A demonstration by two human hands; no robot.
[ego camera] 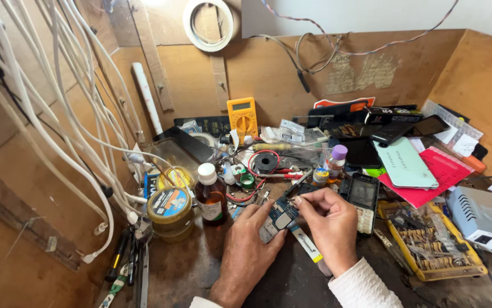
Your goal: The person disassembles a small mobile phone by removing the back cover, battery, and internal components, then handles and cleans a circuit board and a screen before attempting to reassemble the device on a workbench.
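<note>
Both hands meet over the middle of the dark, stained worktop [189, 268]. The left hand [250, 242] is clamped on a small circuit board [283, 213], blue with metal shields, gripped from below and held just above the surface. The right hand [330, 222] is closed in a pinch around a slim tool, a pair of tweezers [301, 183] by the look of it, whose dark tip rises behind the board; the thumb presses on the board's upper edge.

Risks, as judged: the board is thin and rigid, and held only at its edge, so a slip of the metal tip could scratch tracks or lift a small part. The amber glass bottle [211, 194] with a white cap stands just left of the left hand (an elbow nudge would tip it), and a round tin of paste [169, 210] sits beside it. A white plastic strip with a yellow end [305, 242] lies beneath the right wrist and could be swept aside.

Surroundings: a black phone frame [363, 197], a yellow tray of bits [428, 248], a pale green phone [405, 163] on a red sheet, a yellow multimeter [242, 114] against the plywood wall, and smooth white cables [58, 125] hanging at left.
</note>
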